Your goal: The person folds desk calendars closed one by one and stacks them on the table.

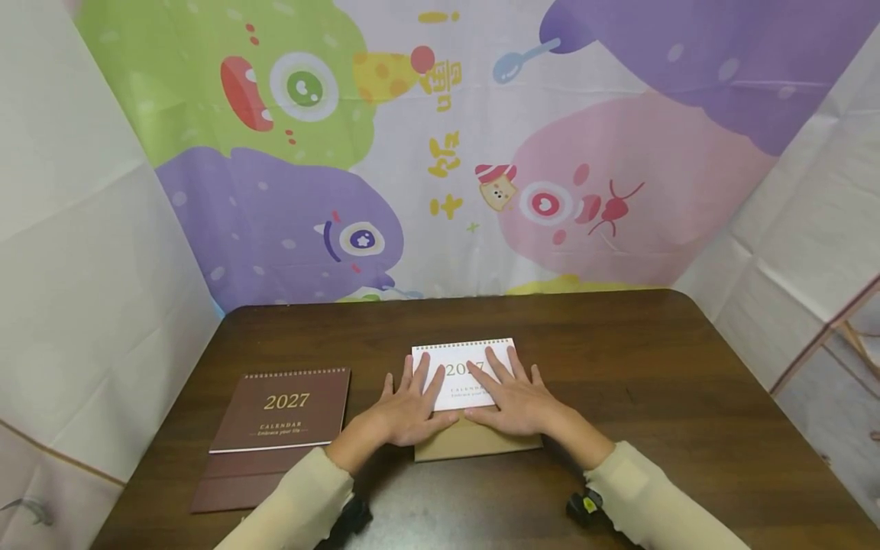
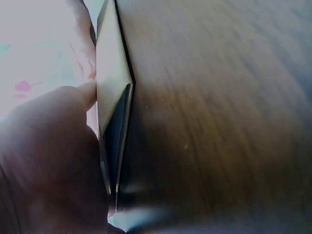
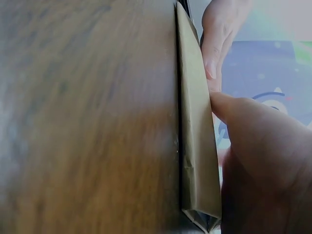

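Note:
A small desk calendar (image 1: 464, 397) with a white cover marked 2027, a spiral along its far edge and a tan stand lies low on the table. Both hands rest on top of it with fingers spread. My left hand (image 1: 410, 405) covers its left side and my right hand (image 1: 519, 397) its right side, the thumbs close together near the middle. From the left wrist view, the tan stand (image 2: 112, 73) shows a narrow triangular gap at its side. In the right wrist view the stand (image 3: 199, 136) looks nearly flattened under the hand.
A larger brown 2027 desk calendar (image 1: 282, 412) lies to the left, near the left forearm. The dark wooden table (image 1: 619, 359) meets a cartoon-printed cloth (image 1: 440, 252) at its far edge. White sheets hang on both sides.

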A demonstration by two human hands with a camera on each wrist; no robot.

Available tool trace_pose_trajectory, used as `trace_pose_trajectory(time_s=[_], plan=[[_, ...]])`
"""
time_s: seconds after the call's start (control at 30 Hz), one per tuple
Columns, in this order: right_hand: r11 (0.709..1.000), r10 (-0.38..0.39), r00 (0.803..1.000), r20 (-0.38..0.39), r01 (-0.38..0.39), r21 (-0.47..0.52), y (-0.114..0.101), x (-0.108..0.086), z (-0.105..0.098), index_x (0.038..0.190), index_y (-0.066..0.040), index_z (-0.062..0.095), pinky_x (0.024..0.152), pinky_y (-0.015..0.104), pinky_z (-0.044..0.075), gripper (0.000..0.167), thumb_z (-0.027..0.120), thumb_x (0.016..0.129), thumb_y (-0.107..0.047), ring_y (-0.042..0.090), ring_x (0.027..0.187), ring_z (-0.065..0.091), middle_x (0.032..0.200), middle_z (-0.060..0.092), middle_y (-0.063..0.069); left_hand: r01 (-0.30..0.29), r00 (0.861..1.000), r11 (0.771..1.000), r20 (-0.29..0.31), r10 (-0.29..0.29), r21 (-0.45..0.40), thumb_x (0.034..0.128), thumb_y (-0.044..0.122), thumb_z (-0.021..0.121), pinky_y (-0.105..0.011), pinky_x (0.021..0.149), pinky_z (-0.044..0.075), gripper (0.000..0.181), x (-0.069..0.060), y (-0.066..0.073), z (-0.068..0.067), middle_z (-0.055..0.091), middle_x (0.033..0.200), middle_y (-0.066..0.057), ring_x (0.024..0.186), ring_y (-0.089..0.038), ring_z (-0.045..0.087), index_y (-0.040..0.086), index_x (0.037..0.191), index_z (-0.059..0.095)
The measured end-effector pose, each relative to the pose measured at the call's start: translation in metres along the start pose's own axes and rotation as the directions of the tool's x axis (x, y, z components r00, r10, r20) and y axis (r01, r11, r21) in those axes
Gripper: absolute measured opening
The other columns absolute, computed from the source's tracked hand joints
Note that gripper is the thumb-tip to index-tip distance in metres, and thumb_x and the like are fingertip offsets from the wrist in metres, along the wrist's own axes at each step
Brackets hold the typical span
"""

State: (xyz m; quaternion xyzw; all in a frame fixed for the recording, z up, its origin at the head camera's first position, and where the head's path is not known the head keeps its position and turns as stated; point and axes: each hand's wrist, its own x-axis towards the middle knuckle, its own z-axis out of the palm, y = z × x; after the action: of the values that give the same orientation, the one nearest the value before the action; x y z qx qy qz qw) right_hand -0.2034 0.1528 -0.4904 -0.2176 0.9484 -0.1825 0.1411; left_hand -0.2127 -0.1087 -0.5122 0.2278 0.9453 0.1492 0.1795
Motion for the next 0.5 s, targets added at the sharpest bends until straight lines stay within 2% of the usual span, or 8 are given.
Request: trace_pose_trajectory(time_s=[0.27,0.5], plan=[[1.000,-0.027,0.999,0.028,0.027,-0.001,0.006,0.001,0.004,0.183,-0.033,0.016,0.129,0.094,0.003,0.100,0.042,0.104,-0.089,0.058,0.175,-0.010,0.192,0.000,0.019,0.029,0.999,0.997,0.033,-0.032,0.073,0.1138,0.071,0.041,-0.085,0.136,0.003,0.097,0.001,0.005,0.001,-0.017,0.189,-0.020,0.175,-0.050,-0.018,0.014,0.183,0.005],[1.000,-0.001,0.999,0.045,0.003,-0.031,0.011,0.007,0.011,0.183,-0.034,0.013,0.130,0.092,-0.001,0.102,0.039,0.103,-0.091,0.055,0.176,-0.014,0.193,-0.006,0.016,0.051,0.997,0.992,0.058,-0.058,0.113,0.1142,0.071,0.041,-0.084,0.137,0.001,0.097,0.004,0.009,0.001,-0.021,0.189,-0.020,0.174,-0.051,-0.021,0.013,0.183,0.003]])
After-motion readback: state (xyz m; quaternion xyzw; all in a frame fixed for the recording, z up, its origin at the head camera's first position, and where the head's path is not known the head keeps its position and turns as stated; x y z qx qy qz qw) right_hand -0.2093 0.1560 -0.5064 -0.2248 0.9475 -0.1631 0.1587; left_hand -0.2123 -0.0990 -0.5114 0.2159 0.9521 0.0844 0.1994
